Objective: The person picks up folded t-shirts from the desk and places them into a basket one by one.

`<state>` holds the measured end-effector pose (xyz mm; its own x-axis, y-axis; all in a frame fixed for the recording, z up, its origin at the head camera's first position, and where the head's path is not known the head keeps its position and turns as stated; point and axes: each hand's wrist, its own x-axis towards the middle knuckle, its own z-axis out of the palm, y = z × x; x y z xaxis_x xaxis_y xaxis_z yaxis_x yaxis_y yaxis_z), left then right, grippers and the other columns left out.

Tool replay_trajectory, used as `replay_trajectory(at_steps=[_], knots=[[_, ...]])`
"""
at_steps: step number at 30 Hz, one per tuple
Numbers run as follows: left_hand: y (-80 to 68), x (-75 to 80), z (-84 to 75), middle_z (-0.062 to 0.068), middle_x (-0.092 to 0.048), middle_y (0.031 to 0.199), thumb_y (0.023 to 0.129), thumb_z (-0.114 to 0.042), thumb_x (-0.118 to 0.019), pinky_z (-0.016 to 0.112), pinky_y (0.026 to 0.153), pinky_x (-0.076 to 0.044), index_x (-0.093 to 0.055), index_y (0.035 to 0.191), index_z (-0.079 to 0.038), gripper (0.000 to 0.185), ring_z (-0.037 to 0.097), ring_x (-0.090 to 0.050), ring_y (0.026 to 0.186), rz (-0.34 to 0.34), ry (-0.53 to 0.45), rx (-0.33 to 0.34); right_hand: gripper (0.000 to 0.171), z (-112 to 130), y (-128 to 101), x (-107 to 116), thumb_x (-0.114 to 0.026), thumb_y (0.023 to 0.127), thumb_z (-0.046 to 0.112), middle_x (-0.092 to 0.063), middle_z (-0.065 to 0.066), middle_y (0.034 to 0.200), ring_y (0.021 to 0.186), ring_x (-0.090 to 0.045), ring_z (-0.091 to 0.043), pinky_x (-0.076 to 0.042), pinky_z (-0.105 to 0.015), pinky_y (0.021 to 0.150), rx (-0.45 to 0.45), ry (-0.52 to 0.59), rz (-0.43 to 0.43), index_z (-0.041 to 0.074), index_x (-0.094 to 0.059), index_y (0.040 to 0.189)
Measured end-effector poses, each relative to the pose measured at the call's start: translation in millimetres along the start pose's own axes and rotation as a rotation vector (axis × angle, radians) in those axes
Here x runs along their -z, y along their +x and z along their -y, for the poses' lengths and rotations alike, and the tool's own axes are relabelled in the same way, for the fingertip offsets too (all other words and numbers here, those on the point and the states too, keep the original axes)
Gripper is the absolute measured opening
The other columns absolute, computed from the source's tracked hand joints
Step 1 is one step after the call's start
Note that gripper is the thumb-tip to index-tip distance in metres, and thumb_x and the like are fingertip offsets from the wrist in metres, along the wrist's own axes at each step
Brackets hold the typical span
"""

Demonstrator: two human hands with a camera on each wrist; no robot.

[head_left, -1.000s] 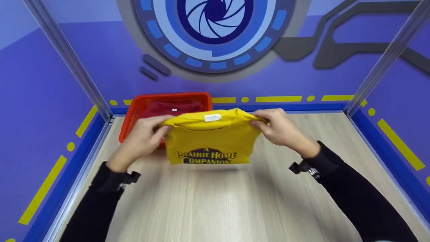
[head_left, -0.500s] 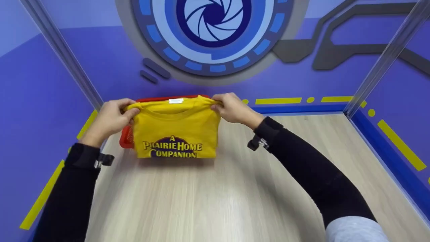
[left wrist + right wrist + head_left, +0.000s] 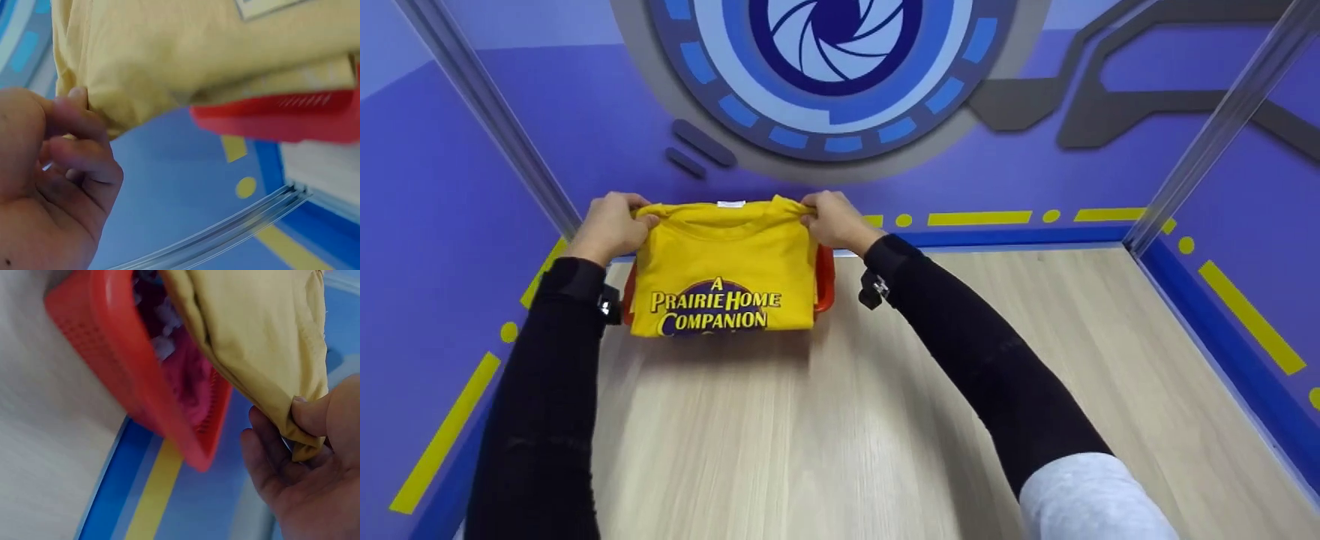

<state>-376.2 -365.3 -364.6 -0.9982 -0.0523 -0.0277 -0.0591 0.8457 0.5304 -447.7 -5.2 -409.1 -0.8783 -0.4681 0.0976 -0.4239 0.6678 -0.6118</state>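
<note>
A folded yellow T-shirt with "A Prairie Home Companion" lettering hangs over the red basket, covering most of it in the head view. My left hand pinches its upper left corner. The opposite corner is pinched by my right hand. In the left wrist view, thumb and fingers hold the yellow cloth above the basket rim. From the right wrist, the shirt's corner is gripped beside the basket's open top, and a dark red garment with white print lies inside.
The basket stands on a light wood tabletop at the back left, against the purple back wall. A purple side wall rises close to my left arm. Metal posts stand at the corners.
Both hands have carried the yellow T-shirt left and away from me, from beside the basket to over it. The dark red garment, visible earlier in the head view, is now covered there.
</note>
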Motion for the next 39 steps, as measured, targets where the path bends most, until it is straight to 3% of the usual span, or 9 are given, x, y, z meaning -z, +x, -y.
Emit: replay_trajectory(at_steps=[5, 8, 13, 19, 25, 28, 32, 36, 39], knots=[[14.7, -21.3, 5.2, 0.025, -0.077, 0.105, 0.114, -0.02, -0.059, 0.036, 0.069, -0.064, -0.06, 0.151, 0.003, 0.043, 0.022, -0.076, 0.069, -0.008, -0.029, 0.092, 0.029, -10, 14, -16, -0.058, 0.113, 0.01, -0.074, -0.018, 0.137, 0.112, -0.068, -0.027, -0.055, -0.031, 0.091, -0.01, -0.054, 0.022, 0.005, -0.072, 0.139], [21.5, -33.0, 5.7, 0.026, -0.076, 0.112, 0.115, -0.018, -0.058, 0.037, 0.067, -0.067, -0.055, 0.156, 0.005, 0.047, 0.02, -0.077, 0.067, 0.013, -0.053, 0.14, 0.026, -14, 17, -23, -0.058, 0.113, 0.011, -0.074, -0.017, 0.134, 0.109, -0.065, -0.026, -0.052, -0.031, 0.088, -0.022, -0.109, 0.035, 0.006, -0.072, 0.135], [30.3, -45.5, 5.7, 0.034, -0.064, 0.144, 0.114, -0.015, -0.058, 0.036, 0.068, -0.065, -0.052, 0.16, 0.003, 0.049, 0.035, -0.078, 0.099, 0.05, -0.043, 0.16, 0.024, -18, 20, -29, -0.062, 0.109, 0.011, -0.077, -0.015, 0.127, 0.111, -0.069, -0.029, -0.056, -0.038, 0.101, -0.032, -0.26, 0.02, 0.007, -0.074, 0.13], [37.7, -55.5, 8.1, 0.033, -0.052, 0.161, 0.115, -0.018, -0.057, 0.039, 0.086, -0.058, -0.055, 0.159, -0.001, 0.048, 0.045, -0.057, 0.139, 0.039, 0.008, 0.155, 0.023, -23, 23, -36, -0.064, 0.107, 0.014, -0.081, -0.013, 0.121, 0.121, -0.069, -0.037, -0.046, -0.047, 0.111, 0.005, -0.394, -0.054, 0.007, -0.077, 0.124], [46.0, -68.5, 12.6, 0.033, -0.056, 0.157, 0.116, -0.017, -0.05, 0.034, 0.065, -0.048, -0.046, 0.165, 0.0, 0.051, 0.033, -0.062, 0.095, 0.04, -0.005, 0.176, 0.024, -32, 29, -49, -0.061, 0.11, 0.02, -0.081, -0.01, 0.124, 0.125, -0.06, -0.035, -0.041, -0.046, 0.106, -0.018, -0.518, -0.122, 0.01, -0.077, 0.125], [46.4, -78.7, 15.8, 0.036, -0.051, 0.158, 0.116, -0.015, -0.046, 0.046, 0.087, -0.06, -0.04, 0.167, -0.001, 0.053, 0.043, -0.066, 0.112, 0.029, 0.016, 0.165, 0.026, -36, 30, -57, -0.057, 0.112, 0.02, -0.08, -0.011, 0.127, 0.127, -0.059, -0.035, -0.044, -0.047, 0.108, -0.022, -0.574, -0.164, 0.009, -0.075, 0.127], [42.4, -91.6, 9.9, 0.039, -0.029, 0.168, 0.111, -0.009, -0.049, 0.065, 0.127, -0.039, -0.036, 0.165, -0.003, 0.056, 0.058, -0.045, 0.148, 0.02, 0.09, 0.13, 0.026, -35, 24, -65, -0.06, 0.106, 0.015, -0.078, -0.012, 0.129, 0.125, -0.061, -0.036, -0.049, -0.048, 0.109, 0.063, -0.63, -0.173, 0.005, -0.076, 0.123], [39.2, -95.9, -6.7, 0.037, -0.034, 0.162, 0.108, -0.008, -0.052, 0.067, 0.125, -0.041, -0.047, 0.157, 0.0, 0.05, 0.057, -0.043, 0.146, 0.039, 0.237, 0.049, 0.025, -21, 17, -68, -0.065, 0.099, 0.013, -0.08, -0.013, 0.12, 0.115, -0.067, -0.035, -0.054, -0.048, 0.105, 0.204, -0.678, -0.135, 0.002, -0.081, 0.115], [37.4, -96.0, -18.2, 0.036, -0.043, 0.159, 0.11, -0.015, -0.051, 0.069, 0.123, -0.042, -0.055, 0.151, 0.004, 0.045, 0.057, -0.043, 0.147, 0.11, 0.332, 0.01, 0.026, -8, 15, -69, -0.062, 0.102, 0.014, -0.081, -0.012, 0.117, 0.112, -0.07, -0.034, -0.053, -0.046, 0.107, 0.226, -0.748, -0.087, 0.004, -0.082, 0.114]])
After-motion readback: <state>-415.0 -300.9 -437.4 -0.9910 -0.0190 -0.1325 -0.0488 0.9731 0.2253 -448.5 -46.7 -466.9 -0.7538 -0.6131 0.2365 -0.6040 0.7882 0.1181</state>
